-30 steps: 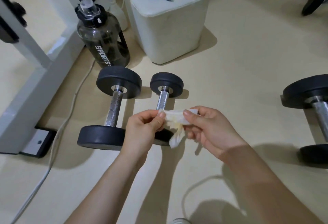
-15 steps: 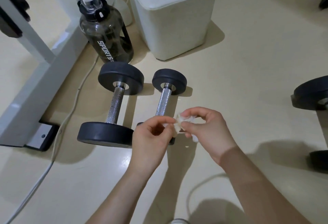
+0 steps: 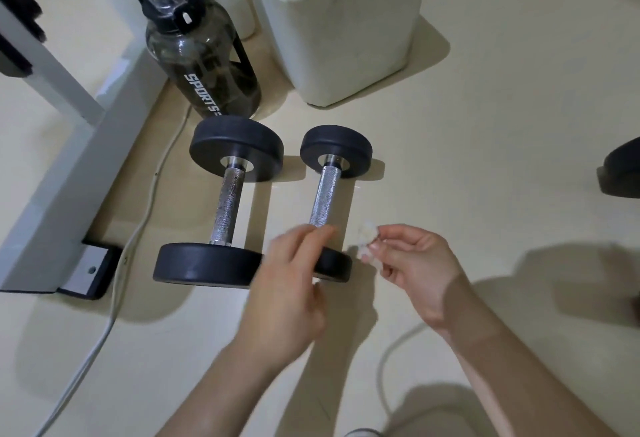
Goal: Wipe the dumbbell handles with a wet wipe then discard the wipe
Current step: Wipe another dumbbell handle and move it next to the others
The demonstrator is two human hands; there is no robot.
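Two black dumbbells lie side by side on the cream floor, each with a knurled steel handle: the larger dumbbell (image 3: 228, 204) on the left, the smaller dumbbell (image 3: 327, 194) on the right. My right hand (image 3: 412, 263) pinches a small crumpled white wet wipe (image 3: 367, 234) at its fingertips, just right of the smaller dumbbell's near end. My left hand (image 3: 287, 284) is blurred, holds nothing, and hovers over the smaller dumbbell's near weight, hiding part of it.
A dark sports bottle (image 3: 201, 59) stands behind the larger dumbbell. A white padded box (image 3: 339, 31) sits at the back. A white frame (image 3: 65, 152) and a cable (image 3: 138, 228) run along the left. Part of another dumbbell (image 3: 623, 173) shows at the right edge.
Both hands held and balled up the wipe together; now my left hand has let go and moved left, and my right hand alone keeps the crumpled wipe.
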